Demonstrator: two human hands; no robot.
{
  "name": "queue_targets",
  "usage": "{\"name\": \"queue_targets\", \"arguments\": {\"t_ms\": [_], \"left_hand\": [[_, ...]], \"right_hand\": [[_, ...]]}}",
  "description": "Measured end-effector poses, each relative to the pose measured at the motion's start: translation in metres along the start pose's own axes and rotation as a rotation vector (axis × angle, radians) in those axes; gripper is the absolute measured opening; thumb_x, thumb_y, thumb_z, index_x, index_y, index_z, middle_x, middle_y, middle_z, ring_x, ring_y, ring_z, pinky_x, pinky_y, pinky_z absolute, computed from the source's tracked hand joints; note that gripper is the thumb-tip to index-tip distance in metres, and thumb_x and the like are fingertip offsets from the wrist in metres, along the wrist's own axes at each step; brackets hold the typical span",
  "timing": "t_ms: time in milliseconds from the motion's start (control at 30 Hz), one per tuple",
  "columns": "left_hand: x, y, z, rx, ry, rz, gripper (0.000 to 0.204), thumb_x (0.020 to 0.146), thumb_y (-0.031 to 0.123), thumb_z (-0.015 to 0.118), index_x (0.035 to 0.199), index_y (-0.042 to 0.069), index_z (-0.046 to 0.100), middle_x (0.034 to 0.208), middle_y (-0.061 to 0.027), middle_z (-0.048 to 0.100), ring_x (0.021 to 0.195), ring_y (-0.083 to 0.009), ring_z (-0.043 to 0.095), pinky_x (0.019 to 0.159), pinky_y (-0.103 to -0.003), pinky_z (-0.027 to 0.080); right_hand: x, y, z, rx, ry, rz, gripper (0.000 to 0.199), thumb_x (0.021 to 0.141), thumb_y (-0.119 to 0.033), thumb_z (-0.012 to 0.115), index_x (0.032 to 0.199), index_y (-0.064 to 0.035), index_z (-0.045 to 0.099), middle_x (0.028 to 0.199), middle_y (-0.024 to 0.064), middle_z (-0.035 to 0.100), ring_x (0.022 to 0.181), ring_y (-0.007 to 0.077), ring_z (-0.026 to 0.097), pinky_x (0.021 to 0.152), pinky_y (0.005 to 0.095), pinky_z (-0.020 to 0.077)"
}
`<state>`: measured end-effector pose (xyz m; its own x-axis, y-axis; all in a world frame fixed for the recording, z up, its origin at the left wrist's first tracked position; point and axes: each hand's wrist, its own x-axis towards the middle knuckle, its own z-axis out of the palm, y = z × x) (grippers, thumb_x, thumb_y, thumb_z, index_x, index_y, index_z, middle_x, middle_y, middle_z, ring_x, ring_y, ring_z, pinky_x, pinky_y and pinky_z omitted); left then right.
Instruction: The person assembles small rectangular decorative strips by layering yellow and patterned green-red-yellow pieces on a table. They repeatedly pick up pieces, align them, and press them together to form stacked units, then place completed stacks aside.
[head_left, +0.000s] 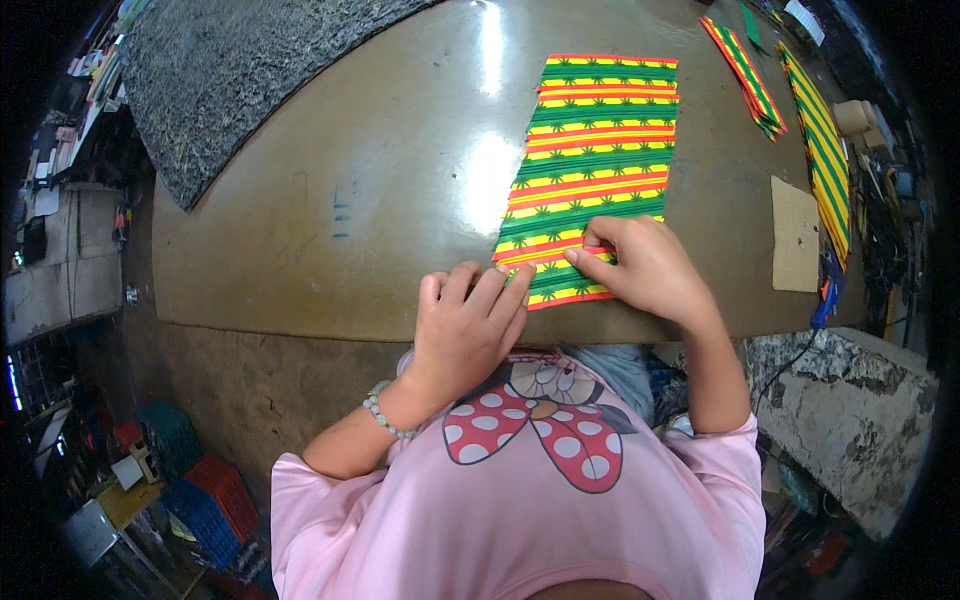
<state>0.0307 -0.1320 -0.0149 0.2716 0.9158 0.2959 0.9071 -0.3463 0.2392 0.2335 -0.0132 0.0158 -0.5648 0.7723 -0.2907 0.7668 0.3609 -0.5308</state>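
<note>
Note a broad brown bench [300, 270], smooth and glossy under reflected light, with a dark grey mottled sheet [250, 75] at its far left corner. Find striped pieces [605, 150] laid in overlapping rows on the bench, right of centre, running back from close to the near edge; marked in green, yellow and red with leaf shapes. Judge as thin, light and flexible, probably crisp enough to lie flat; cannot tell paper from cloth. Expect easy sliding over the smooth top, with little danger of breakage but some of creased corners or rows dragged out of line. Favour a fingertip-and-thumb hold at the side edges of a single row, with light flat pressure across the overlap. Record the left hand [467, 325] at the left end of the nearest rows, fingers bent, tips at the edge; the right hand [650, 265] over their right part, thumb extended, fingers curled. Cannot confirm a closed pinch in either. Log at the right a long striped piece [820, 150], a brown card [795, 235], a narrow striped bundle [745, 80] and, lastly, a blue tool [828, 290] at the bench edge.
</note>
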Motion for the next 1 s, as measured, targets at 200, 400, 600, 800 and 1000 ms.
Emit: {"name": "queue_targets", "arguments": {"t_ms": [200, 400, 600, 800, 1000], "left_hand": [[0.018, 0.013, 0.01, -0.189, 0.034, 0.052, 0.03, 0.085, 0.014, 0.069, 0.112, 0.001, 0.063, 0.097, -0.0108, 0.059, 0.091, -0.0287, 0.059, 0.078, -0.041, 0.045], [0.017, 0.015, 0.018, -0.184, 0.026, 0.125, 0.036, 0.089, 0.016, 0.065, 0.118, -0.005, 0.061, 0.109, -0.015, 0.06, 0.101, -0.0286, 0.058, 0.089, -0.038, 0.049], [0.015, 0.016, 0.019, -0.126, 0.02, 0.111, 0.04, 0.091, 0.026, 0.065, 0.124, 0.003, 0.062, 0.113, -0.0117, 0.058, 0.102, -0.0245, 0.056, 0.088, -0.035, 0.049], [0.014, 0.014, 0.02, -0.151, 0.004, 0.093, 0.043, 0.091, 0.026, 0.066, 0.129, 0.008, 0.061, 0.113, -0.0093, 0.057, 0.096, -0.0243, 0.054, 0.082, -0.035, 0.049], [0.015, 0.014, 0.02, -0.152, 0.021, 0.093, 0.042, 0.091, 0.025, 0.065, 0.129, 0.008, 0.061, 0.111, -0.0089, 0.057, 0.093, -0.0244, 0.055, 0.08, -0.035, 0.049]], "right_hand": [[-0.001, -0.009, 0.004, -0.14, 0.058, -0.014, 0.038, 0.088, -0.039, 0.068, 0.079, -0.0024, 0.064, 0.073, 0.0189, 0.066, 0.073, 0.0375, 0.067, 0.065, 0.0468, 0.0513], [-0.024, 0.0, -0.005, -0.187, 0.242, 0.127, 0.04, 0.085, -0.04, 0.072, 0.079, -0.0019, 0.064, 0.077, 0.0187, 0.067, 0.074, 0.037, 0.067, 0.065, 0.0453, 0.0518], [-0.025, 0.039, -0.002, 0.171, 0.207, 0.08, 0.037, 0.09, -0.036, 0.068, 0.082, -0.0005, 0.061, 0.079, 0.0188, 0.066, 0.076, 0.0373, 0.064, 0.067, 0.0451, 0.0488], [-0.024, 0.042, 0.002, 0.112, 0.241, 0.052, 0.036, 0.091, -0.035, 0.067, 0.082, -0.0008, 0.061, 0.08, 0.0193, 0.066, 0.077, 0.0394, 0.064, 0.068, 0.0476, 0.0483], [-0.024, 0.039, -0.001, 0.079, 0.219, 0.065, 0.037, 0.091, -0.036, 0.067, 0.082, -0.0006, 0.06, 0.082, 0.0199, 0.066, 0.079, 0.0403, 0.064, 0.069, 0.0486, 0.0482]]}}
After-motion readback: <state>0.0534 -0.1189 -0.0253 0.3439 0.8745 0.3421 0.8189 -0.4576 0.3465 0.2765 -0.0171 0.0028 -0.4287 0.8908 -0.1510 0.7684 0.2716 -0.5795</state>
